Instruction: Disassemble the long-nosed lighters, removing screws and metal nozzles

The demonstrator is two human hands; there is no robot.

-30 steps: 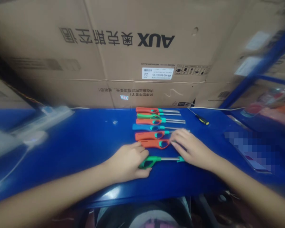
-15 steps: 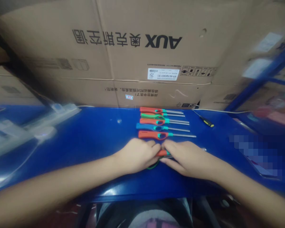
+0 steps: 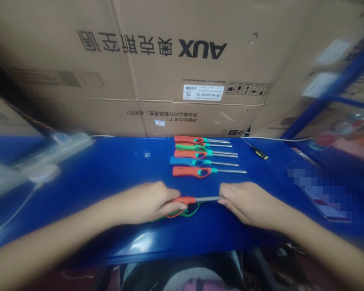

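Close to the table's front, my left hand (image 3: 145, 200) is closed around the handle of an orange gas lighter (image 3: 206, 199) with a long metal tube. Pinched between the fingers of my right hand (image 3: 250, 202) is the tip of that tube. Just below the orange lighter shows a green trigger guard (image 3: 194, 211), apparently of another lighter; my left hand covers most of it. Farther back, several long lighters lie in a row with their tubes to the right, among them a blue lighter (image 3: 189, 162) and a red-orange lighter (image 3: 186, 171) nearest my hands.
A blue table (image 3: 121, 161) carries everything. Behind it stands a large cardboard box (image 3: 157, 81). A screwdriver (image 3: 259, 152) lies at the back right, with a phone-like flat object (image 3: 327, 204) nearer. On the left are a white power strip (image 3: 69, 149) and cable.
My hands have moved apart: the left slid left along with the orange lighter's handle, and the right now grips the tube's tip. The view has shifted slightly.
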